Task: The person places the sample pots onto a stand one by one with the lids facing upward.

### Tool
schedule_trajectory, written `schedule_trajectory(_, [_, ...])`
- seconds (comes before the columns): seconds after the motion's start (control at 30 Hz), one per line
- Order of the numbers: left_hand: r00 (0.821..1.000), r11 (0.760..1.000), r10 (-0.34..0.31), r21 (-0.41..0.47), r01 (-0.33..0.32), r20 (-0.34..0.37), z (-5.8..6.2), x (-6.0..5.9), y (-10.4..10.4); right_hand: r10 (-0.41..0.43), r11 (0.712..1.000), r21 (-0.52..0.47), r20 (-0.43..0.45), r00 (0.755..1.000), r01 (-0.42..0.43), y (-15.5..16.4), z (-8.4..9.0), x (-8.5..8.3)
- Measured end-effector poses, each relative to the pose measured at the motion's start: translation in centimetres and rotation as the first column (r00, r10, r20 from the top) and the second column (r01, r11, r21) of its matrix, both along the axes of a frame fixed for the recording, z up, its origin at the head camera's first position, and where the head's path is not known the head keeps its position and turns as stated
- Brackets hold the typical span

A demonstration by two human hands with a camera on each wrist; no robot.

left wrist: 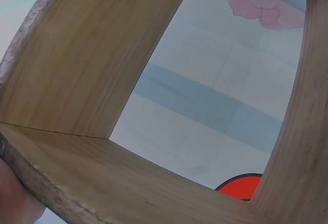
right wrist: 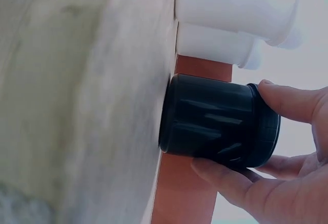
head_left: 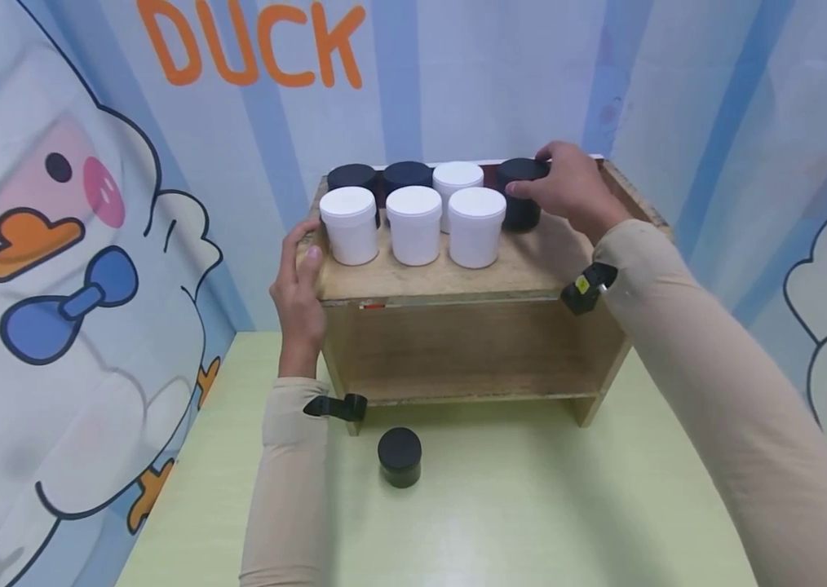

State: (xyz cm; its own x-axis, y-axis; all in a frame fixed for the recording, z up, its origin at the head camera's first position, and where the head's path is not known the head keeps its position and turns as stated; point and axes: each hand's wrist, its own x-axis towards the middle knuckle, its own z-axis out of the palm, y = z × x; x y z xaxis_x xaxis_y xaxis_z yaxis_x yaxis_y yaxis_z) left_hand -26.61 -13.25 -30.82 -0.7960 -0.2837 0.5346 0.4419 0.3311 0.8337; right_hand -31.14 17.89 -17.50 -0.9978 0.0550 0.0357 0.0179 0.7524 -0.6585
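Bracing the wooden shelf at its top left front corner, our left hand is lying along the board's edge with thumb on top and fingers wrapping loosely round the side panel. Near the front edge of the shelf top we are seeing three white jars standing in a row, with two black jars and another white jar lined up behind them along the back edge. Toward the back right corner our right hand is gripping a black jar by its lid, fingertips curling round the rim while its base is resting on the shelf top. One more black jar, a lone one, is standing on the green surface before the shelf's left leg.
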Motion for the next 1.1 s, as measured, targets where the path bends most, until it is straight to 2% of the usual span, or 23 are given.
schedule_trajectory(0.3, [1.0, 1.0, -0.008, -0.006, 0.009, 0.012, -0.21, -0.04, 0.15, 0.009, 1.0, -0.004, 0.016, 1.0, -0.009, 0.1, -0.36, -0.61])
schedule_trajectory(0.57, [1.0, 1.0, -0.007, -0.003, 0.007, 0.015, -0.18, -0.08, 0.1, 0.048, 0.998, 0.042, 0.008, 0.999, -0.049, 0.03, -0.58, -0.98])
schedule_trajectory(1.1, [1.0, 1.0, -0.012, 0.002, 0.012, 0.014, -0.13, -0.1, 0.02, 0.054, 0.997, 0.06, 0.042, 0.998, -0.057, -0.34, -0.53, -0.92])
